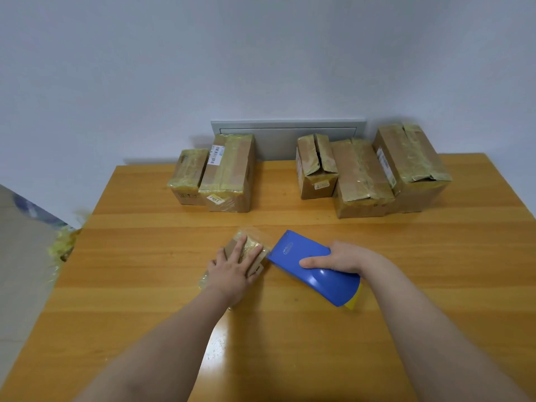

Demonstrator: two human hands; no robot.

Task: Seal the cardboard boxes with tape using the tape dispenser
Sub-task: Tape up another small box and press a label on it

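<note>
Small box (251, 248) sits mid-tabletop (145, 256) and looks light and tape-slick, so it'd probably skid. Left hand (230, 272) presses flat on it, fingers straight. Right hand (340, 256) is wrapped round the rigid blue tape dispenser (298, 250) just beside it, a decent mid-body hold.

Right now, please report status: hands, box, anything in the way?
Left hand flat on small box, pressing down. Right hand grips blue tape dispenser, nose at box edge. Nothing between them.

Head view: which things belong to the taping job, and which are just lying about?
Job: small box under left hand; blue tape dispenser in right hand; two boxes back left; three boxes back right.
Lying about: tape scraps beside table; grey wall panel.
</note>
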